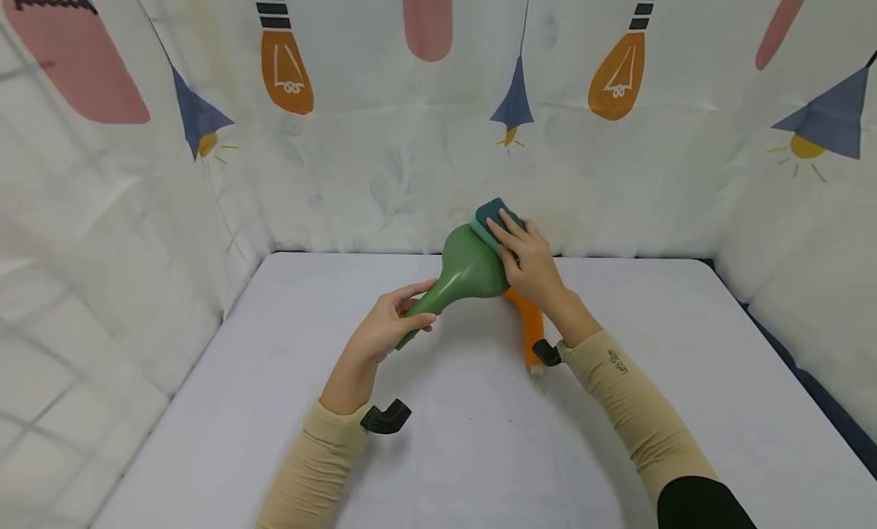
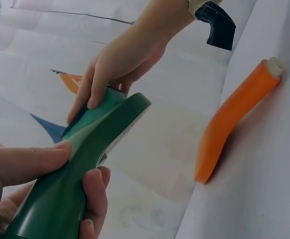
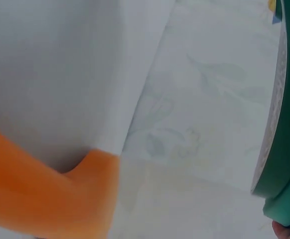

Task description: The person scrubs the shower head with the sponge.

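While a person's left hand (image 1: 385, 323) grips the narrow handle of a green tool (image 1: 473, 266), with the thumb on one side and fingers bent round the other, the right hand (image 1: 530, 259) holds a sponge (image 1: 488, 215) against the tool's wide, rounded head. The tool is raised above a white table (image 1: 466, 453), tilted so its head points up and away from the person, slightly to the right. Dark blue on one face and lighter green on the other, the sponge touches the head with its lighter side; the right fingers spread across the dark side. Beyond the head, an orange tube (image 1: 532, 327) rests on the table, bent along its length, with a pale tip at its near end; neither hand touches it. Both arms wear tan sleeves (image 1: 637, 407). Behind the table hangs a pale cloth (image 1: 342, 179) printed with orange light bulbs and blue lamps.
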Demonstrator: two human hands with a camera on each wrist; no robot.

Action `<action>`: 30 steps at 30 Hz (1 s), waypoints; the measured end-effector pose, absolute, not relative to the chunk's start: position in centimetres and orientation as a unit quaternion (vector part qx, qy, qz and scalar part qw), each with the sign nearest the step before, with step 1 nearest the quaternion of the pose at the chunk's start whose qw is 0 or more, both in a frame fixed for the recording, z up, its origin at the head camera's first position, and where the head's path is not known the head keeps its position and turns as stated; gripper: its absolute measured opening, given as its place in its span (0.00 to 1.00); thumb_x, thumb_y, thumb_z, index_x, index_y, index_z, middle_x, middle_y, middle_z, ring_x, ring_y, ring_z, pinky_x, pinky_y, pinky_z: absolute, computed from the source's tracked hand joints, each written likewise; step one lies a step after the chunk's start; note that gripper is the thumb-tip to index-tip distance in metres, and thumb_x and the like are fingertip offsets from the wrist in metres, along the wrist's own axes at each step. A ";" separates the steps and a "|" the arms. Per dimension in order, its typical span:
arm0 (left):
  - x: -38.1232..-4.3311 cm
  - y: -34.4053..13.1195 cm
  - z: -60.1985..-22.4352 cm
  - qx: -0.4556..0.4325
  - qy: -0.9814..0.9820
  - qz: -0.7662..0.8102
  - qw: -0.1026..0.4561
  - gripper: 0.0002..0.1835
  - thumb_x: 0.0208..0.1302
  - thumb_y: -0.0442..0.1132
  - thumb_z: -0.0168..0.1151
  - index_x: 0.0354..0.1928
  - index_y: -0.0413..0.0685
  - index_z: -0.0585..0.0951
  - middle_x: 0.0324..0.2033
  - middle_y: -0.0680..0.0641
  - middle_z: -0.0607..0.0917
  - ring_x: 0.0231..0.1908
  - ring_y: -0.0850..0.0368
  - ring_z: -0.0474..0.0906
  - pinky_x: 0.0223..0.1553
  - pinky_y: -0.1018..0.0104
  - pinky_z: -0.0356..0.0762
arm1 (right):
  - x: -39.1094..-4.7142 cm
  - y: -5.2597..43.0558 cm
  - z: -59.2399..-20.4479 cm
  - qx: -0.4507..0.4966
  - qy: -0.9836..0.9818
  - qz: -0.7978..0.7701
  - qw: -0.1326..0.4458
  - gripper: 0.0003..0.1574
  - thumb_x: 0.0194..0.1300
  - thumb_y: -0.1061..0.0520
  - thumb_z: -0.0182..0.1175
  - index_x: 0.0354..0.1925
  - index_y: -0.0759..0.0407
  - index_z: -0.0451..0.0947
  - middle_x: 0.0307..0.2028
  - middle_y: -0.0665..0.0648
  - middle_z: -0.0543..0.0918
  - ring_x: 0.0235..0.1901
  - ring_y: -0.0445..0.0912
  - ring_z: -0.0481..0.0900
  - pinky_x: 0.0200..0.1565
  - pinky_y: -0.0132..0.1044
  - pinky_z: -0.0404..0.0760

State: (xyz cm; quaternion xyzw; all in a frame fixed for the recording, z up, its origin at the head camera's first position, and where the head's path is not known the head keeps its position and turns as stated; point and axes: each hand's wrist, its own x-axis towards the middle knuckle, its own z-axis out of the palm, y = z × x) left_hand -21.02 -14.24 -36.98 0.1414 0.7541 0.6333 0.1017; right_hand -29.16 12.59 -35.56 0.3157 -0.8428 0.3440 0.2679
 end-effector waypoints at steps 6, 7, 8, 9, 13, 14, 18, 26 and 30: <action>-20.9 -14.3 -36.9 0.149 0.756 0.631 0.095 0.33 0.70 0.27 0.63 0.75 0.36 0.67 0.50 0.30 0.83 0.37 0.47 0.83 0.45 0.59 0.77 | -27.8 10.7 -35.5 0.383 -0.830 0.286 0.287 0.26 0.73 0.66 0.56 0.67 0.62 0.76 0.70 0.67 0.70 0.69 0.73 0.62 0.66 0.68 0.62; -20.9 -14.3 -36.9 0.150 0.756 0.631 0.094 0.32 0.70 0.27 0.63 0.74 0.36 0.67 0.50 0.30 0.83 0.37 0.48 0.83 0.44 0.61 0.77 | -27.4 10.4 -35.5 0.397 -0.829 0.274 0.282 0.26 0.73 0.65 0.56 0.68 0.61 0.76 0.70 0.66 0.70 0.70 0.73 0.61 0.66 0.69 0.62; -20.9 -14.3 -37.0 0.150 0.756 0.631 0.093 0.32 0.70 0.27 0.63 0.74 0.36 0.67 0.50 0.30 0.83 0.36 0.50 0.83 0.43 0.62 0.77 | -27.2 10.1 -35.5 0.411 -0.827 0.260 0.282 0.26 0.73 0.65 0.56 0.68 0.60 0.76 0.71 0.66 0.70 0.70 0.73 0.61 0.66 0.69 0.61; -20.9 -14.4 -37.0 0.150 0.755 0.631 0.093 0.32 0.70 0.26 0.63 0.74 0.36 0.67 0.50 0.29 0.83 0.36 0.52 0.83 0.43 0.63 0.78 | -27.0 9.8 -35.4 0.423 -0.824 0.251 0.281 0.27 0.73 0.65 0.55 0.68 0.59 0.76 0.71 0.65 0.70 0.70 0.73 0.61 0.66 0.70 0.61; -21.0 -14.5 -37.1 0.149 0.754 0.633 0.088 0.33 0.69 0.26 0.63 0.75 0.36 0.67 0.50 0.30 0.83 0.36 0.53 0.83 0.43 0.64 0.78 | -27.0 9.2 -35.0 0.446 -0.809 0.240 0.298 0.26 0.72 0.65 0.57 0.66 0.60 0.78 0.70 0.65 0.72 0.68 0.73 0.64 0.64 0.69 0.64; -21.0 -14.5 -37.1 0.148 0.754 0.634 0.088 0.33 0.69 0.26 0.63 0.75 0.36 0.67 0.50 0.31 0.83 0.36 0.53 0.83 0.43 0.64 0.78 | -27.1 9.3 -35.0 0.442 -0.807 0.247 0.302 0.25 0.72 0.65 0.57 0.66 0.60 0.78 0.69 0.66 0.72 0.67 0.73 0.65 0.63 0.69 0.65; -21.1 -14.5 -36.8 0.148 0.754 0.634 0.087 0.33 0.69 0.26 0.64 0.74 0.37 0.67 0.50 0.32 0.84 0.36 0.52 0.83 0.45 0.62 0.78 | -28.1 10.4 -34.7 0.398 -0.818 0.294 0.293 0.25 0.72 0.66 0.56 0.66 0.63 0.78 0.69 0.67 0.72 0.69 0.71 0.64 0.63 0.69 0.66; -21.0 -14.6 -36.7 0.142 0.759 0.629 0.092 0.34 0.68 0.27 0.64 0.75 0.39 0.68 0.49 0.33 0.84 0.36 0.52 0.83 0.47 0.58 0.77 | -28.3 12.9 -35.1 0.330 -0.847 0.333 0.248 0.28 0.75 0.65 0.55 0.71 0.63 0.72 0.73 0.67 0.66 0.71 0.67 0.61 0.68 0.66 0.60; -20.8 -14.7 -36.8 0.148 0.758 0.628 0.098 0.33 0.69 0.28 0.64 0.75 0.38 0.67 0.49 0.33 0.84 0.37 0.53 0.83 0.48 0.57 0.77 | -27.7 12.4 -35.8 0.359 -0.827 0.323 0.289 0.27 0.73 0.67 0.57 0.68 0.66 0.74 0.69 0.70 0.69 0.69 0.72 0.63 0.66 0.67 0.63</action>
